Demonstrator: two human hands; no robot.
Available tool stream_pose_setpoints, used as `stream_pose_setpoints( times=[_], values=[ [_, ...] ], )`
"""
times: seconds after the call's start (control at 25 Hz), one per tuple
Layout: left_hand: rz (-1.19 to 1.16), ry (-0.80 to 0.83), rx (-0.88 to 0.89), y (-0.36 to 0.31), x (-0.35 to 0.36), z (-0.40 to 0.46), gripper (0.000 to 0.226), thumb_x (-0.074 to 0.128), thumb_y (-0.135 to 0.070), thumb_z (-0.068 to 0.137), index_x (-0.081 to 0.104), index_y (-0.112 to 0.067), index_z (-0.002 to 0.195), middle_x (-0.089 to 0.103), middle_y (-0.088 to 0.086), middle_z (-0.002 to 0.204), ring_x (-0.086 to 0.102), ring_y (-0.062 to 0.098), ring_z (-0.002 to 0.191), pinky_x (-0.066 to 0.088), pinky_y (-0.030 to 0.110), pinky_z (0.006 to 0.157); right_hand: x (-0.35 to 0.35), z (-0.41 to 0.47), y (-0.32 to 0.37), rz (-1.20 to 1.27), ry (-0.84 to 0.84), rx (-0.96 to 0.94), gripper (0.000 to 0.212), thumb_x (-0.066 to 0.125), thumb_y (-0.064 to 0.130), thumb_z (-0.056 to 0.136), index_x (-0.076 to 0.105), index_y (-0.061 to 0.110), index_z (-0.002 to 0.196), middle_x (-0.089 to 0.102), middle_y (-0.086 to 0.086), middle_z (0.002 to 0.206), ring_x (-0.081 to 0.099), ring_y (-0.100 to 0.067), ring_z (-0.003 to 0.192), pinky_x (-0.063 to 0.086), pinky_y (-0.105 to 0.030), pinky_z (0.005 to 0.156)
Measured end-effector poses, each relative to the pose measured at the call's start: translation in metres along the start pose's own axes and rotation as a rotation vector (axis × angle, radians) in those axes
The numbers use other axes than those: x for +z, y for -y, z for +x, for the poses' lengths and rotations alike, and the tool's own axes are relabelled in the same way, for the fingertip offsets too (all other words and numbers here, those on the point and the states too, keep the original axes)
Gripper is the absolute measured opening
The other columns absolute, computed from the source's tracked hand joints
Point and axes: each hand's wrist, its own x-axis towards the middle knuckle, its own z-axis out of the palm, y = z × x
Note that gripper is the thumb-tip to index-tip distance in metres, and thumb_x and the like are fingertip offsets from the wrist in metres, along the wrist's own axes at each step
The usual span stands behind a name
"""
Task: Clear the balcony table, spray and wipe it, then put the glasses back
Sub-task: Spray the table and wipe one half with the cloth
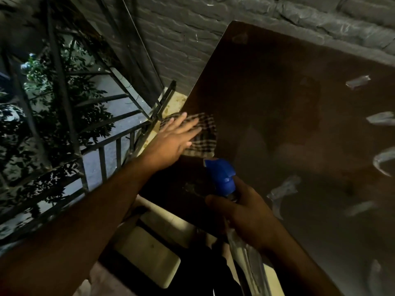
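The scene is dim and smeared with motion blur; the pale, glassy streaks along the table's edge at 3 o'clock cannot be told for what they are, and the frame cuts the table (277,92) off at right and bottom; the clear body of the spray bottle (245,248) runs down toward 6 o'clock and is hard to follow in the dark, and the fingers around it are mostly lost in shadow.

The checked cloth (203,133) lies on the table's edge at 9 o'clock, just above centre; the left hand (175,142) lies flat on it, fingers spread and straight, pointing toward 2 o'clock, not closed around anything; the cloth shows at the fingertips and under the palm's far side. The right hand (245,214) is wrapped around the neck of the spray bottle, thumb across the front; the blue spray head (222,176) stands out of the fist toward 11 o'clock, just beside the cloth's near corner.

The cloth is beige with dark crossing lines, bunched and folded; the table top is dark brown, smooth, with a dull sheen. Beyond the table at 9 to 10 o'clock stands a metal railing (102,150) with foliage behind; a grey brick wall (192,39) fills 12 o'clock.
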Motion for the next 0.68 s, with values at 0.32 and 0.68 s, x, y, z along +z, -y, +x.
stream_pose_setpoints(
  times=[0.32,0.68],
  values=[
    [-0.022,-0.032,0.045,-0.007,0.014,-0.039,0.057,0.049,-0.017,0.095,0.027,-0.03,0.146,0.017,-0.013,0.154,0.002,0.014,0.147,0.01,0.046,0.119,-0.007,-0.01,0.006,-0.054,0.033,-0.025,0.022,0.072,0.038,0.081,0.059,0.041,0.098,0.069,0.007,0.088,0.065,-0.009,0.079,0.051,-0.029,0.075],
    [-0.037,-0.06,0.003,-0.018,0.02,-0.053,0.054,0.049,-0.019,0.096,0.032,-0.029,0.146,0.018,-0.012,0.155,0.001,0.014,0.147,0.011,0.048,0.119,-0.013,-0.022,-0.008,0.034,0.048,-0.027,0.02,0.073,0.028,0.081,0.063,0.032,0.098,0.07,0.004,0.081,0.066,-0.004,0.063,0.053,-0.02,0.061]
  ],
)
